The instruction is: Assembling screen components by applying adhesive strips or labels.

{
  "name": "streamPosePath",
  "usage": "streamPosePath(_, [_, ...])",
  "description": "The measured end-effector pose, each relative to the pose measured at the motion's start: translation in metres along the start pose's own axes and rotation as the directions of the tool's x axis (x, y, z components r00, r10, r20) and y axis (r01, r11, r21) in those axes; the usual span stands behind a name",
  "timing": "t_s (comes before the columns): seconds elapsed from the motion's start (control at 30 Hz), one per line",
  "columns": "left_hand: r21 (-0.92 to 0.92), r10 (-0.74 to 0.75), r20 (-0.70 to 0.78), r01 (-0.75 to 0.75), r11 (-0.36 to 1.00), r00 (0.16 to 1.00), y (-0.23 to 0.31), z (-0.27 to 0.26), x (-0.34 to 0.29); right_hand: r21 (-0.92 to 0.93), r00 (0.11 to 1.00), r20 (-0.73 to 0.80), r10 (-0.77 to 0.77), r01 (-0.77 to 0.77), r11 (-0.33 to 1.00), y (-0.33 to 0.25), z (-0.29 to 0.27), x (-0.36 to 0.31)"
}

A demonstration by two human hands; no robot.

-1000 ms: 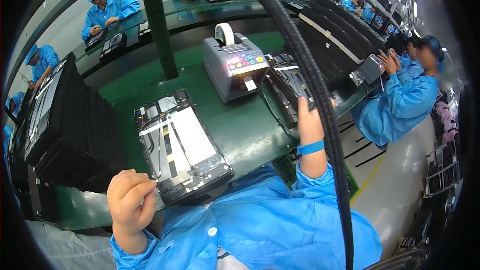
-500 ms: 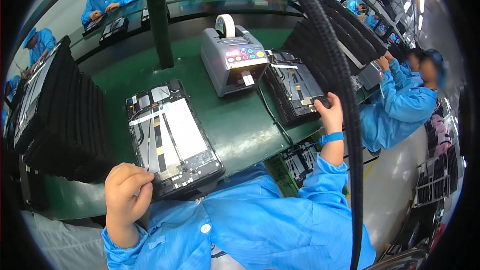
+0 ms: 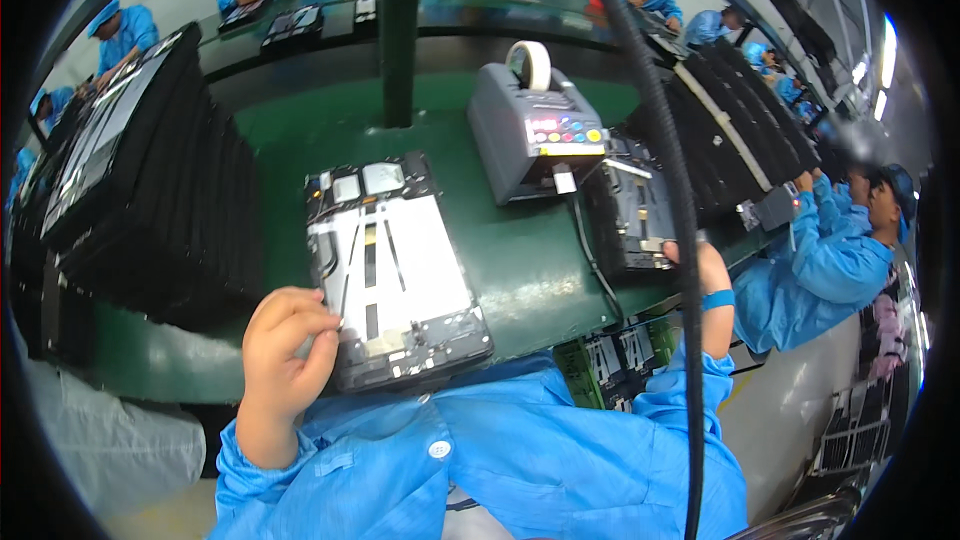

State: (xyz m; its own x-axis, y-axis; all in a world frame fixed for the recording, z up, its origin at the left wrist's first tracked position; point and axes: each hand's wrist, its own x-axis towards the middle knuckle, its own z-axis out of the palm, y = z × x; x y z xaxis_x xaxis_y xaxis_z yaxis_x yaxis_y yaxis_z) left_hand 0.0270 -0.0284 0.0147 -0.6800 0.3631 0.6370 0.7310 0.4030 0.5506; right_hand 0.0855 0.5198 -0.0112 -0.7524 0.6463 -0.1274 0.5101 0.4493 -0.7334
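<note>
Blue long-sleeved work coat (image 3: 375,480), round white front button (image 3: 439,450), light inner garment (image 3: 478,518) with dark marking, plain blue wristband (image 3: 717,299) at right.

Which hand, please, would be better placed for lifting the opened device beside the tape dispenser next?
Probably the right hand: its fingertips are at the near right corner of the opened device beside the tape dispenser. The left hand is farther off, by the left edge of another opened device.
</note>
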Motion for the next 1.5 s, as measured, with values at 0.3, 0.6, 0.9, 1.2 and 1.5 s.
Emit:
streamPosePath(0.3, [-0.043,-0.016,-0.041,0.014,0.999,0.999,-0.008,0.000,0.000,-0.228,0.997,0.051,0.052,-0.039,0.973,-0.044,0.020,-0.015])
streamPosePath(0.6, [-0.108,0.003,-0.004,-0.003,0.994,1.000,-0.014,-0.011,-0.008,0.208,0.940,0.237,0.245,-0.295,0.933,-0.019,0.011,0.009])
streamPosePath(0.9, [-0.124,-0.027,-0.055,0.020,0.992,0.998,-0.007,-0.012,-0.016,0.658,0.995,0.079,0.059,-0.096,0.747,-0.036,-0.006,-0.026])
streamPosePath(1.2, [-0.206,0.062,-0.051,-0.072,0.976,0.997,0.005,-0.023,-0.009,0.878,0.942,0.025,-0.335,0.139,0.458,-0.079,-0.017,-0.138])
streamPosePath(1.5, [-0.633,-0.258,0.060,0.236,0.737,0.964,0.045,0.011,0.000,0.790,0.720,0.553,-0.418,-0.295,0.538,-0.182,0.128,-0.169])
